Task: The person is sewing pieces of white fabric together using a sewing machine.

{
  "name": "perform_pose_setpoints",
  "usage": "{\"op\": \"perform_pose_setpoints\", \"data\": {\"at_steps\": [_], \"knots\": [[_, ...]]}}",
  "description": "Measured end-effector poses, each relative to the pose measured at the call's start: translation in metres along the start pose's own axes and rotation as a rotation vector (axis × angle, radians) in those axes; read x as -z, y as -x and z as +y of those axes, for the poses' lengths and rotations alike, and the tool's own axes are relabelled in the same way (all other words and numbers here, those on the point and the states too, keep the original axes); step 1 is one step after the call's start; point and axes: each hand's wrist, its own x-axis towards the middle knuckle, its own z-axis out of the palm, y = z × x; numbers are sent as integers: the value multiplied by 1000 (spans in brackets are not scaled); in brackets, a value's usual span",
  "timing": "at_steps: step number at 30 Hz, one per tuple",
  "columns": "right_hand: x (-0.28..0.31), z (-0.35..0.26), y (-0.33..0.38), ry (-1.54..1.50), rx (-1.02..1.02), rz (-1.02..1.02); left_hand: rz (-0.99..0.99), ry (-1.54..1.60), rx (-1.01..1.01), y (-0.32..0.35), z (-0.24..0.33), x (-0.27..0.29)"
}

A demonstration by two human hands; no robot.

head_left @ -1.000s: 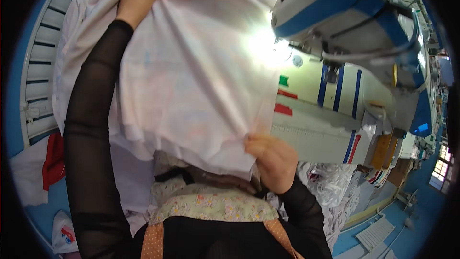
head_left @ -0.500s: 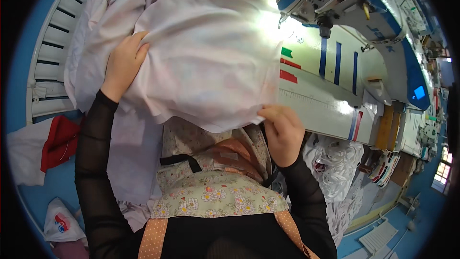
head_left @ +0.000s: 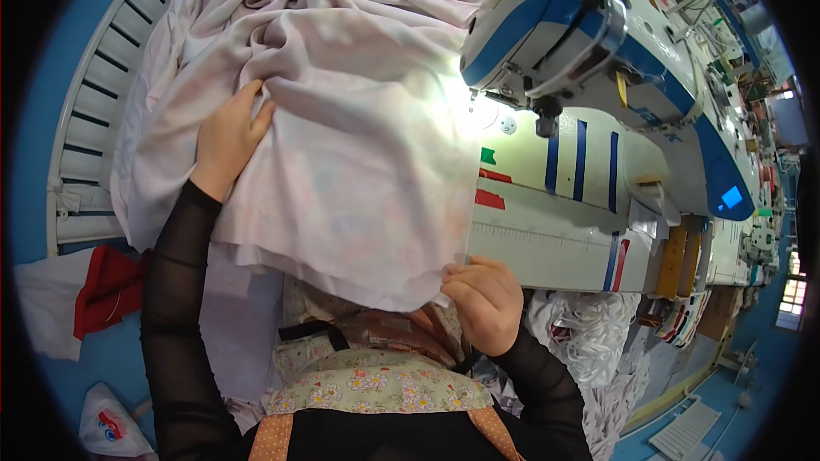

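Note:
A large piece of pale pinkish-white fabric (head_left: pixel 342 162) spreads in front of me, its far part bunched in folds and its near edge hanging over my lap. My left hand (head_left: pixel 232 138) rests on the fabric's left side, thumb held apart from the fingers, which press on a fold. At the near right corner, my right hand (head_left: pixel 485 303) pinches the fabric's edge between thumb and fingers. The fabric's right edge lies along the bed of a white and blue sewing machine (head_left: pixel 589 43), whose lamp glares near the needle.
A ruler strip (head_left: pixel 547 243) and coloured tape marks run along the machine table. White fabric strips (head_left: pixel 585 333) heap below it. A slatted white rack (head_left: pixel 90 137) stands at left, with a red and white cloth (head_left: pixel 107 290) beneath it. A plastic bag (head_left: pixel 111 423) lies lower left.
My right hand has drawn the fabric's corner toward me and slightly left, still pinching it. The near edge hangs lower. My left hand stays on the fabric. The view has shifted, showing more of the machine.

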Motion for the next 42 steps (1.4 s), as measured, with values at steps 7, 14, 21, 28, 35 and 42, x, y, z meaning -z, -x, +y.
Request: {"op": "perform_pose_setpoints", "data": {"at_steps": [7,14,21,28,35,42], "knots": [[6,26,-33,18,15,-81,-11,-20,30,-35,-2,-11],[10,53,-70,46,49,-125,20,-44,-14,-73,-13,-37],[12,74,-85,3,-130,-84,43,86,-111,-113,-33,-39],[13,72,-82,-21,-242,-32,-84,747,-394,-41,125,21],[4,66,-70,155,106,-19,-232,323,-658,17,172,5],[8,63,-69,315,227,-68,-86,515,-857,4,159,-6]]}}
